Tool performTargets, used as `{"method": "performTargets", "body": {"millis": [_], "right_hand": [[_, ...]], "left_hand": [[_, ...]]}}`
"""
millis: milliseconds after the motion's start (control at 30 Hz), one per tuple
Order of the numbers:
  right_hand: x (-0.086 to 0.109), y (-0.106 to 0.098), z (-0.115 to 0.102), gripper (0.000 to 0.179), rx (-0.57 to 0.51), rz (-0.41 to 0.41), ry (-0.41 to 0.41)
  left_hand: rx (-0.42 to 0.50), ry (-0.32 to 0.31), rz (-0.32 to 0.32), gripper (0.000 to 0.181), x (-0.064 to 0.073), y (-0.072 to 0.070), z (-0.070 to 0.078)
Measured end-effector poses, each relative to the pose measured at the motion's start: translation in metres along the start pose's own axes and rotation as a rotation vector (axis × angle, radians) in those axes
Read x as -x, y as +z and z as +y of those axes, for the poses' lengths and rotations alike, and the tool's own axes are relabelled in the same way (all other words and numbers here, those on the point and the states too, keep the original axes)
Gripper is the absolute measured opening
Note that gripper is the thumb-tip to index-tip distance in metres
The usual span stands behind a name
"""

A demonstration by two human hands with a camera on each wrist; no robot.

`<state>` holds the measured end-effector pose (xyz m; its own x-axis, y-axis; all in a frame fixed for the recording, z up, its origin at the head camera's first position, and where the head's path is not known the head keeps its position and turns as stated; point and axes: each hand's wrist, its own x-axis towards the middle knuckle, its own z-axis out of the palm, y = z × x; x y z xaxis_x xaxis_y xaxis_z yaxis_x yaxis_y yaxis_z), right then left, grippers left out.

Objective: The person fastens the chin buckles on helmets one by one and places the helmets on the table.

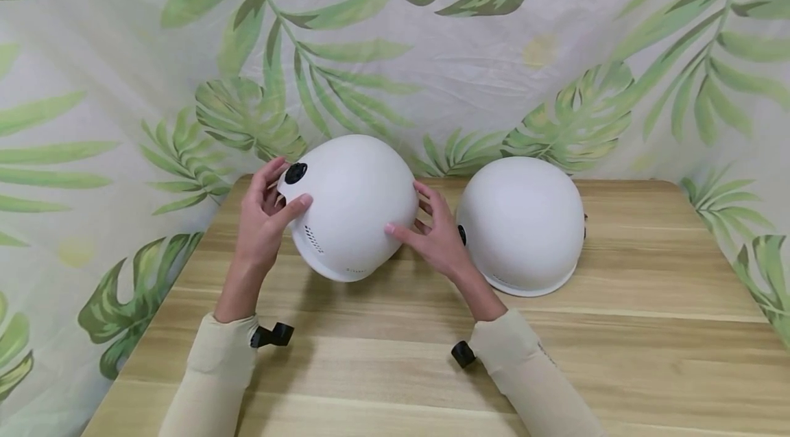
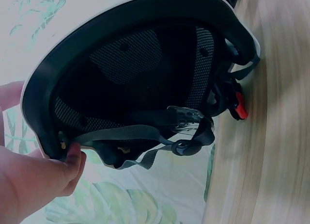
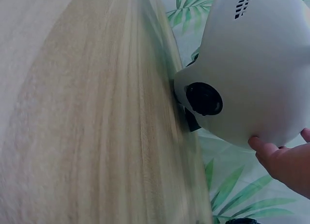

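A white helmet [image 1: 352, 207] is held tilted over the table between both hands. My left hand [image 1: 262, 217] grips its left edge beside a round black disc [image 1: 296, 173], thumb on the outer shell. In the left wrist view, the dark padded inside [image 2: 131, 78] faces the camera, with a grey chin strap [image 2: 126, 133] and a red-and-black buckle [image 2: 240, 105]. My right hand [image 1: 438, 234] holds the shell's right side, thumb and fingers spread on it. The right wrist view shows those fingertips at the shell and another black disc [image 3: 204, 98].
A second white helmet [image 1: 521, 224] rests dome up on the wooden table [image 1: 642, 348], just right of my right hand. Behind the table hangs a leaf-patterned cloth [image 1: 469, 80]. Small black devices are strapped at both sleeve cuffs.
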<state>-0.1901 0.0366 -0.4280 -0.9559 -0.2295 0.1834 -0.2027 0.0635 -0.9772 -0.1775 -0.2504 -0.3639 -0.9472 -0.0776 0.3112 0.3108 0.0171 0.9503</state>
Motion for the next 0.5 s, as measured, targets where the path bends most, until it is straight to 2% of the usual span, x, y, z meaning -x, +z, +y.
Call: {"method": "performTargets", "body": {"millis": [200, 367, 500], "right_hand": [[0.000, 0.001, -0.001, 0.089, -0.036, -0.001, 0.010], [0.002, 0.005, -0.001, 0.089, -0.087, -0.062, 0.064], [0.003, 0.006, -0.001, 0.091, -0.096, -0.079, 0.080]], "left_hand": [[0.032, 0.034, 0.006, 0.074, -0.002, 0.004, 0.000], [0.089, 0.097, 0.011, 0.074, -0.005, 0.008, 0.003], [0.113, 0.105, 0.003, 0.076, -0.006, 0.012, 0.007]]}}
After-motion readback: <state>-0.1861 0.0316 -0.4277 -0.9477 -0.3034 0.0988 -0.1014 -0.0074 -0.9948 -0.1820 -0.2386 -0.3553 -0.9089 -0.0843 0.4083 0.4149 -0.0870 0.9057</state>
